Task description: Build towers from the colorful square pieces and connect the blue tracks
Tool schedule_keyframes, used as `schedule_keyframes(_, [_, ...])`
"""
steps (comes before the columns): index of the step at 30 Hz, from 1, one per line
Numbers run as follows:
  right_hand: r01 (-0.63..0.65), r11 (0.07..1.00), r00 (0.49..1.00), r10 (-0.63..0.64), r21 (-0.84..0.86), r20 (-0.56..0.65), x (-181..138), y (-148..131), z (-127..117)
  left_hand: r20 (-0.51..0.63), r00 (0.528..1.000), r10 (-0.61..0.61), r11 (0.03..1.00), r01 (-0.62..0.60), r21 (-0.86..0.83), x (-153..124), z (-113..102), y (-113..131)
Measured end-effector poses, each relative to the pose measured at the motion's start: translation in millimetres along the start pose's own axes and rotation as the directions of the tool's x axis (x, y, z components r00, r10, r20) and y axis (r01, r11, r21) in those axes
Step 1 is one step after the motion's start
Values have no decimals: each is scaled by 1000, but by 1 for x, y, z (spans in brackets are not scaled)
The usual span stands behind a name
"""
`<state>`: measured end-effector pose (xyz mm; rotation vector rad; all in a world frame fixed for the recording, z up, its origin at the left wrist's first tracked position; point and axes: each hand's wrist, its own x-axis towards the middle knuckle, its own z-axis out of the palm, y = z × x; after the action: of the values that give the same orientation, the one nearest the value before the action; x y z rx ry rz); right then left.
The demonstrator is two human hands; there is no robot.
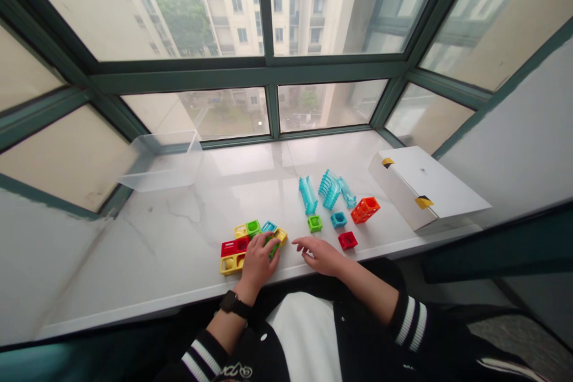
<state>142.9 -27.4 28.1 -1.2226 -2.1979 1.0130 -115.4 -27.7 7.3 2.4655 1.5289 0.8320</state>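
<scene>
My left hand (pixel 258 258) is closed around a green block (pixel 273 247), its fingers covering part of it. Around that hand lies a group of hollow toy blocks: red blocks (pixel 228 249), yellow blocks (pixel 228 264), a bright green block (pixel 253 227), a blue block (pixel 268 226) and a yellow block (pixel 282 234). My right hand (pixel 321 255) rests to the right of this group with its fingers apart and nothing in them. Nearby on its far side are a single green block (pixel 315 224), a blue block (pixel 339 219) and a red block (pixel 348 241).
Clear blue track pieces (pixel 308 195) and a curved track piece (pixel 330 190) lie farther back, beside an orange block stack (pixel 366 209). A white box (pixel 430 182) stands at right, a clear plastic bin (pixel 165 170) at back left. Windows border the white marble-patterned sill (pixel 170 250).
</scene>
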Motion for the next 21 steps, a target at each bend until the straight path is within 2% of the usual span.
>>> schedule_keyframes(7, [-47, 996, 994, 55, -81, 94, 12, 2, 18, 26, 999, 47, 996, -45, -81, -4, 5, 4])
schedule_keyframes(13, [-79, 988, 991, 91, -132, 94, 20, 5, 23, -30, 999, 19, 996, -22, -91, -4, 12, -2])
schedule_keyframes(21, [-123, 971, 987, 142, -204, 79, 32, 1, 26, -21, 1000, -11, 999, 10, -45, -1, 13, 1])
